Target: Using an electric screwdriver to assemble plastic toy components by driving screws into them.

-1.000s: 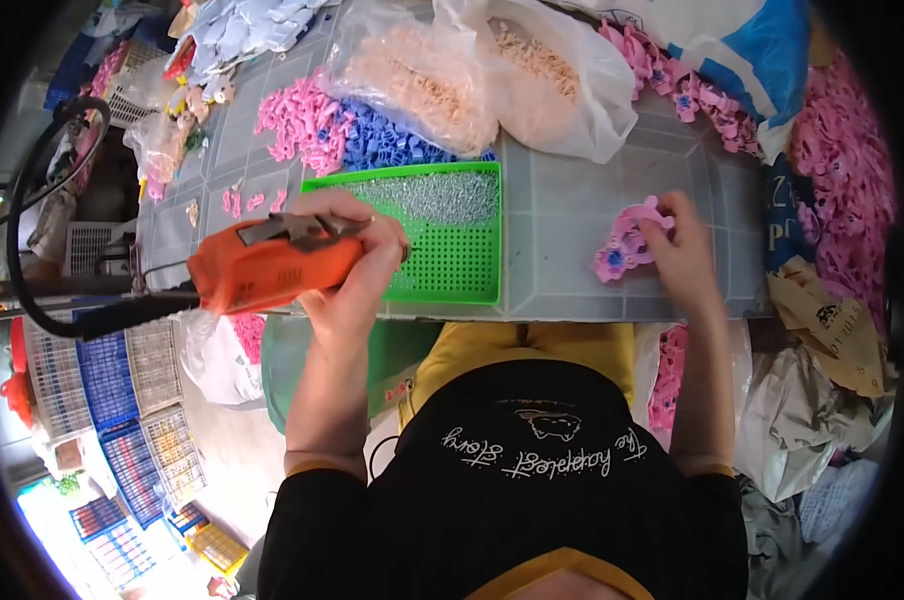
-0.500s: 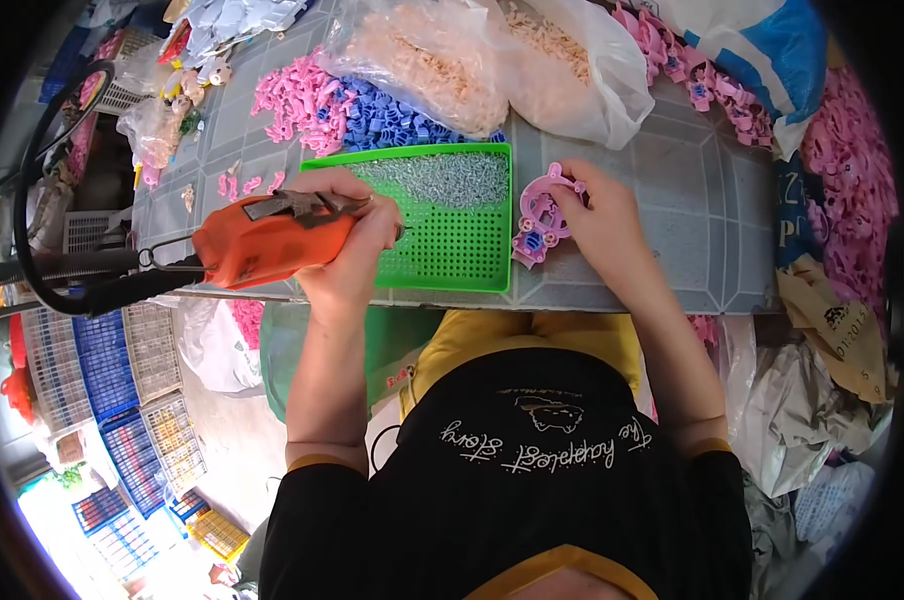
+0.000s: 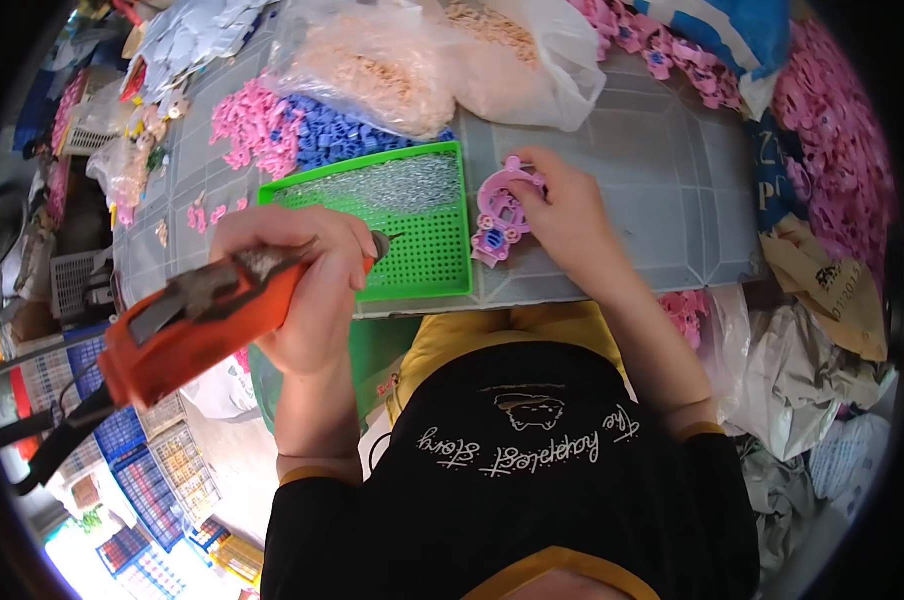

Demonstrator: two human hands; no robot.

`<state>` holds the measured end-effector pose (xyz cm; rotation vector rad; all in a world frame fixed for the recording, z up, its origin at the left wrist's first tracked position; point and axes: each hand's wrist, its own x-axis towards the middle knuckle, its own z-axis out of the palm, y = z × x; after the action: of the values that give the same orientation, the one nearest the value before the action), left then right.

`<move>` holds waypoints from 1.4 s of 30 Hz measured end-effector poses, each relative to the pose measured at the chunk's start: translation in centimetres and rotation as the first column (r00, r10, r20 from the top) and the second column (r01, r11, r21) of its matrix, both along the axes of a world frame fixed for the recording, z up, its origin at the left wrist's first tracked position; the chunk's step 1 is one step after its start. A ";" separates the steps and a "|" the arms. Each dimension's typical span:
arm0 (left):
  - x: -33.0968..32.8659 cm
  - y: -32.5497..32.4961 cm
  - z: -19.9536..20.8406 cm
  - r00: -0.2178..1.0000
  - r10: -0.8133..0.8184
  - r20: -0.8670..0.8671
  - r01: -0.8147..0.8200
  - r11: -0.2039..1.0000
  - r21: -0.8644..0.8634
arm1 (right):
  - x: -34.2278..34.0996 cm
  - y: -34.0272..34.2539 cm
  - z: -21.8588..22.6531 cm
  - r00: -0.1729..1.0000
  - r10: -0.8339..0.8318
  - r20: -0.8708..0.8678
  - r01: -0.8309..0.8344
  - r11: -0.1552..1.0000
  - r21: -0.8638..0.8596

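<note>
My left hand (image 3: 307,275) grips an orange electric screwdriver (image 3: 197,315), its tip pointing over the green perforated tray (image 3: 427,265) that holds a heap of small silver screws (image 3: 387,185). My right hand (image 3: 567,215) holds a pink plastic toy part (image 3: 502,215) with small blue pieces down on the grey table (image 3: 652,200), just right of the tray's edge. The two hands are a short way apart, with the tray's right side between them.
Piles of pink (image 3: 247,115) and blue (image 3: 332,135) plastic parts lie behind the tray. Clear bags of pale orange parts (image 3: 372,60) sit at the back. More pink parts (image 3: 832,130) and crumpled bags (image 3: 822,280) fill the right. Blue crates (image 3: 142,480) stand on the floor at left.
My right hand has carried the pink part leftward from the table's right side to beside the tray. My left hand has tilted the screwdriver, so its rear end points down-left.
</note>
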<state>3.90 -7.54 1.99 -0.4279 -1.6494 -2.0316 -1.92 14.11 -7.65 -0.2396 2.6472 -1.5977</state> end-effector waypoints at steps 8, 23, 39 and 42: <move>-1.9 4.0 -1.5 0.960 -0.278 0.028 0.278 0.960 -0.008 | 0.0 0.3 0.7 0.999 0.016 0.038 -0.017 1.000 0.014; -3.7 4.4 -2.3 0.953 -0.278 0.123 0.304 0.876 -0.375 | -0.2 0.2 0.4 0.999 0.016 -0.037 -0.013 0.998 0.068; -1.4 -0.7 -1.6 0.970 0.170 0.176 -0.147 0.979 -0.138 | -0.2 0.2 0.0 0.999 0.031 -0.007 -0.031 0.998 0.057; -1.3 -1.2 -2.4 0.969 0.188 0.161 -0.168 0.977 -0.128 | -0.2 0.2 0.2 0.999 0.039 0.012 -0.039 0.999 0.029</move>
<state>2.56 -8.73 -0.39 -0.1377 -1.8416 -1.8931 -2.08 14.27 -7.49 -0.2777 2.6383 -1.5432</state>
